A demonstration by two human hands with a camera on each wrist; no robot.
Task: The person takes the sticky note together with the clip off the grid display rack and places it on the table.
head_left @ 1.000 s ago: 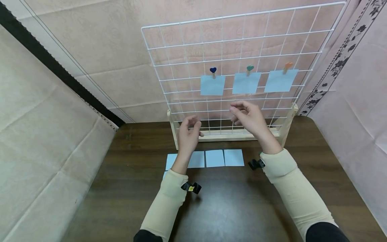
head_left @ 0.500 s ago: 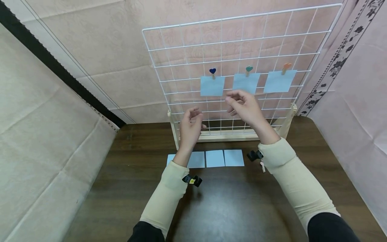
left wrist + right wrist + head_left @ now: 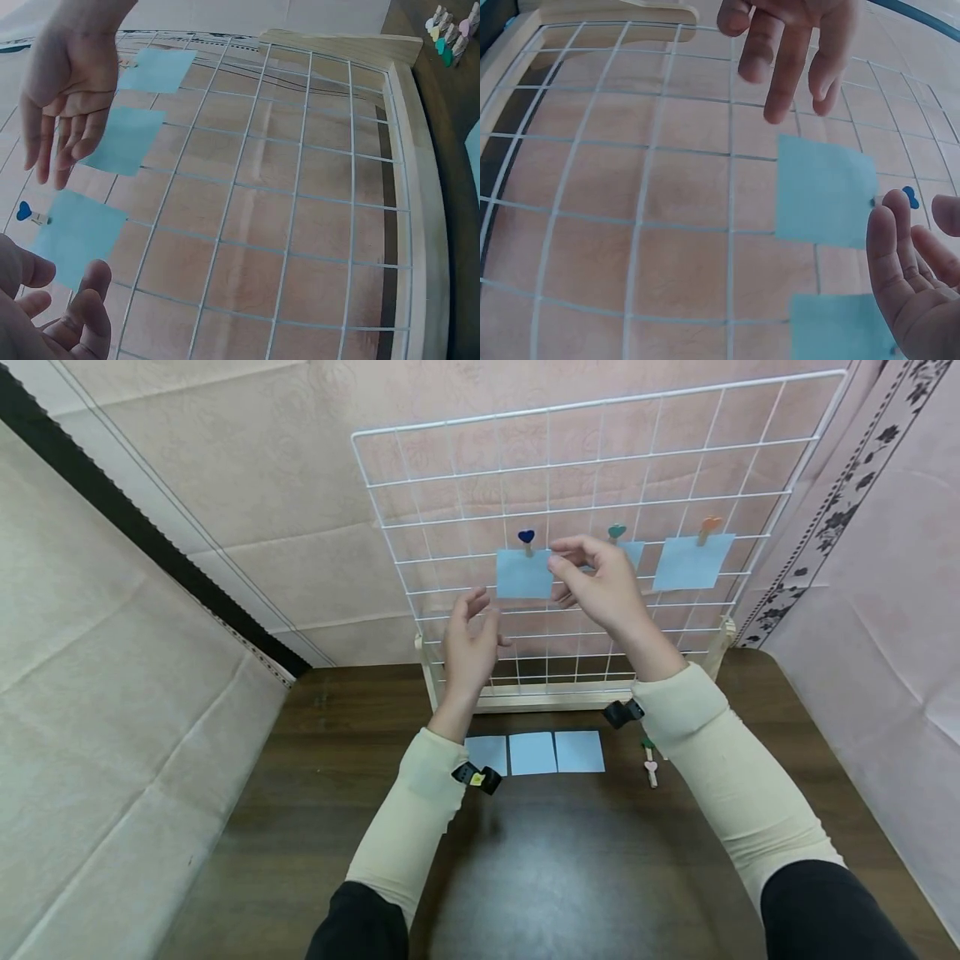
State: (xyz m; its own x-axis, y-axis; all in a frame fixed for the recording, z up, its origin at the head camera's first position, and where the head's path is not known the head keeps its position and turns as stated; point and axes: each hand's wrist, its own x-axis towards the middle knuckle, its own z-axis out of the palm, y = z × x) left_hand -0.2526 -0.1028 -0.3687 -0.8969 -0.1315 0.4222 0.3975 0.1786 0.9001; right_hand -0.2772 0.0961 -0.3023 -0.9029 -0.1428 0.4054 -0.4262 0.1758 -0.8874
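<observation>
Three light blue paper squares hang in a row on the white wire grid (image 3: 461, 497), each under a small heart-topped clip. The left square (image 3: 517, 575) has a dark blue heart clip (image 3: 527, 537). The middle square (image 3: 633, 553), under a green heart clip (image 3: 617, 531), is partly hidden by my right hand (image 3: 600, 589). The right square (image 3: 693, 562) has an orange heart clip (image 3: 708, 527). My right hand, fingers loosely bent, is just right of the left square and holds nothing. Below that square, my left hand (image 3: 471, 652) is raised with relaxed fingers, holding nothing.
More blue squares (image 3: 532, 753) lie in a row on the dark wooden table (image 3: 540, 860). Several loose heart clips (image 3: 450, 34) lie to their right, partly behind my right sleeve in the head view. A pale wooden base (image 3: 555, 702) carries the grid.
Both hands have risen in front of the grid, the right one also shifting left toward the left square and covering part of the middle one. The hanging squares have kept their places.
</observation>
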